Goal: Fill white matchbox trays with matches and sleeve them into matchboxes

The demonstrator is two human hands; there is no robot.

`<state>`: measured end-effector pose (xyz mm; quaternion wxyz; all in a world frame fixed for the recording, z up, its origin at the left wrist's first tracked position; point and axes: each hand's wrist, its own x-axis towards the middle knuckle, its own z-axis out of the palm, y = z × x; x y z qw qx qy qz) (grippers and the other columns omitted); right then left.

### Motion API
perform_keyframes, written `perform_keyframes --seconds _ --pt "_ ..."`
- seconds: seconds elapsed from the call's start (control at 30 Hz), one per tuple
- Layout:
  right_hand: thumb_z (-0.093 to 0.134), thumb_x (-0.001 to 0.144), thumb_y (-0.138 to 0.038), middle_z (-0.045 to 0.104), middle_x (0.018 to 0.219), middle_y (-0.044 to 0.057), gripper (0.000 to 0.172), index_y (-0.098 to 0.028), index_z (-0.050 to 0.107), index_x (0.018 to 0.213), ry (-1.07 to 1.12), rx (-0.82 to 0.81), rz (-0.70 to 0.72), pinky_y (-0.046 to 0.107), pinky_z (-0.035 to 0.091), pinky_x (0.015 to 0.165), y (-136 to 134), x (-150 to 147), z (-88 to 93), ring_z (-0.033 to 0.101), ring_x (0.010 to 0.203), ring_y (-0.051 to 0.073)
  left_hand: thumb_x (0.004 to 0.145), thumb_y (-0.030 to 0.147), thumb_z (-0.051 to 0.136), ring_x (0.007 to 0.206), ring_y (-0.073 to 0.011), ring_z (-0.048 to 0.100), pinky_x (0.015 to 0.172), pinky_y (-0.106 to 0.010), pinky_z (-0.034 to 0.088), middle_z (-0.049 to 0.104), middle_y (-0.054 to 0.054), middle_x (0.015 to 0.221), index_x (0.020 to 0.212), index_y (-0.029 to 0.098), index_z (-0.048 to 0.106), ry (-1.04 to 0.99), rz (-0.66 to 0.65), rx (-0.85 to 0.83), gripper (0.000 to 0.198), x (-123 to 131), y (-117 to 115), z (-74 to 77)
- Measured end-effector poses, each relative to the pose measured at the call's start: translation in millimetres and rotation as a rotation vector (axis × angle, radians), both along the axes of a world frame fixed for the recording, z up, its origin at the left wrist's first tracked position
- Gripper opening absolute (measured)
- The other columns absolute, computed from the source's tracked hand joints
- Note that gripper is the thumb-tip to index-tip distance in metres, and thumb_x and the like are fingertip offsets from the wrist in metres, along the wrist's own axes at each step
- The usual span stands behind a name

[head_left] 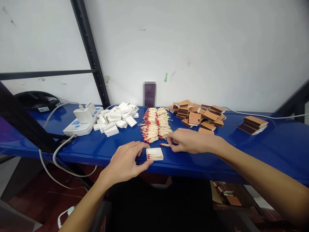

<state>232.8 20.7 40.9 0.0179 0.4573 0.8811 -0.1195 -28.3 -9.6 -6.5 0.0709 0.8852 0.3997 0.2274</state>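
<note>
My left hand [129, 161] steadies a small white matchbox tray [158, 150] at the shelf's front edge, index finger at its far left corner and thumb at its near side. Inside the tray, several red-tipped matches [155, 157] lie along the near side. To the right, my right hand [187, 140] pinches a few matches [165, 145] between thumb and fingers, their red heads pointing left toward the tray. Just beyond both hands spreads a large pile of loose matches [156, 124], in two columns.
White trays [117, 117] are heaped at the left, beside a power strip [83, 125] with plugs and cables. Brown matchbox sleeves [200, 116] are piled at the back right. A small stack of matchboxes [253, 125] stands farther right. A black rack post [93, 54] rises at the left.
</note>
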Motion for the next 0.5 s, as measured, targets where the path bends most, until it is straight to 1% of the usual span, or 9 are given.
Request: perform_keyframes --seconds 0.17,0.3,0.4,0.5 --pt "0.054 0.085 -0.026 0.057 0.072 0.0 0.009 -0.02 0.06 0.082 0.031 -0.017 0.004 0.024 0.031 0.058 -6 -3 12.3 0.047 0.063 0.014 0.087 0.046 0.059 0.072 -0.0158 0.054 0.064 -0.027 0.038 0.057 0.002 0.075 0.109 0.023 0.062 0.0 0.002 -0.003 0.032 1 0 0.4" --pt "0.055 0.084 -0.027 0.057 0.073 0.0 0.01 -0.019 0.062 0.086 0.079 -0.011 0.055 0.024 0.031 0.057 -16 -17 23.4 0.047 0.062 0.013 0.087 0.047 0.059 0.071 -0.016 0.054 0.064 -0.027 0.037 0.057 0.002 0.075 0.109 0.023 0.062 -0.003 0.011 -0.008 0.033 1 -1 -0.2" --pt "0.056 0.084 -0.027 0.06 0.074 0.001 0.01 -0.019 0.062 0.085 0.01 -0.006 0.099 0.024 0.031 0.056 -25 -33 29.1 0.05 0.065 0.014 0.087 0.047 0.06 0.069 -0.0152 0.053 0.063 -0.027 0.037 0.056 0.003 0.075 0.108 0.024 0.061 -0.004 0.022 -0.022 0.032 1 -1 -0.4" --pt "0.055 0.084 -0.023 0.062 0.075 0.004 0.009 -0.018 0.063 0.082 -0.13 0.027 0.09 0.025 0.03 0.055 -31 -48 32.5 0.051 0.064 0.015 0.086 0.046 0.061 0.068 -0.0148 0.051 0.062 -0.027 0.036 0.055 0.004 0.074 0.106 0.024 0.06 0.002 0.028 -0.03 0.029 1 0 -0.1"
